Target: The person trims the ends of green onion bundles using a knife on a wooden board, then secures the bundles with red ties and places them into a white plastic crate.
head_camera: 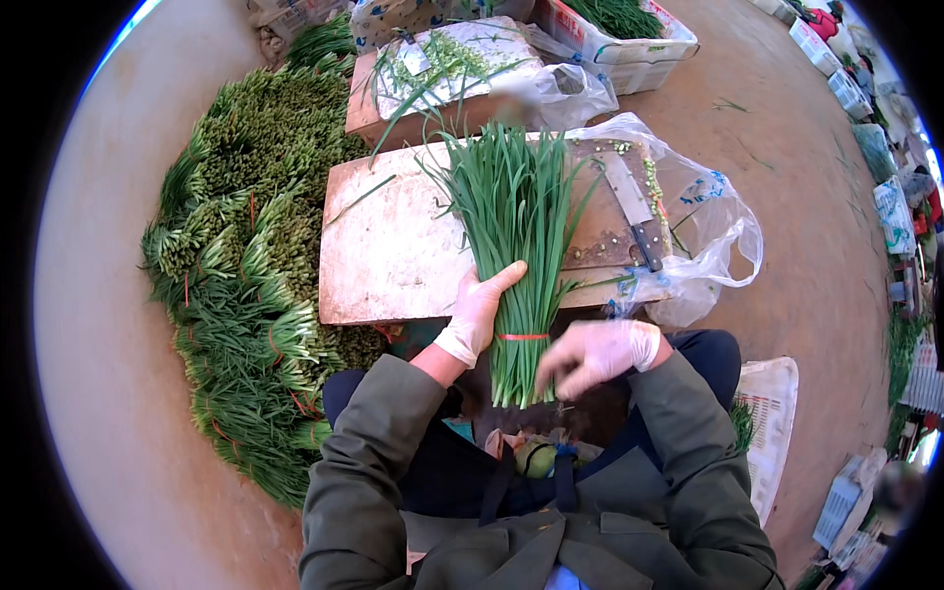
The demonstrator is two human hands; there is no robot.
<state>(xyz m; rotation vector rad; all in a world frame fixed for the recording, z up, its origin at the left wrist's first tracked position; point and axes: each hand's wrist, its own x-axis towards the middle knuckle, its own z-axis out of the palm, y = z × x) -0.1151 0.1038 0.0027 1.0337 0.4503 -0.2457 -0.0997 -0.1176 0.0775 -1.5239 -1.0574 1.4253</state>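
A bundle of garlic chives (516, 214) is gripped in my gloved left hand (478, 308), thumb across its front. An orange band (522, 337) circles the stalks below that hand. The cut ends point toward me and the leaf tips spread over a worktable (391, 236). At the lower right of the bundle is my gloved right hand (597, 357), its fingers blurred beside the stalk ends. Whether those fingers touch the stalks cannot be told. A cleaver (627, 192) with a dark handle lies on the table's right part, among chopped bits.
Banded chives (258, 295) are heaped on the left. A clear plastic bag (712, 221) hangs at the table's right edge. Beyond stands a second table (479, 63) with trimmings and another knife (413, 57). White crates (641, 63) stand at the back right and beside my right leg.
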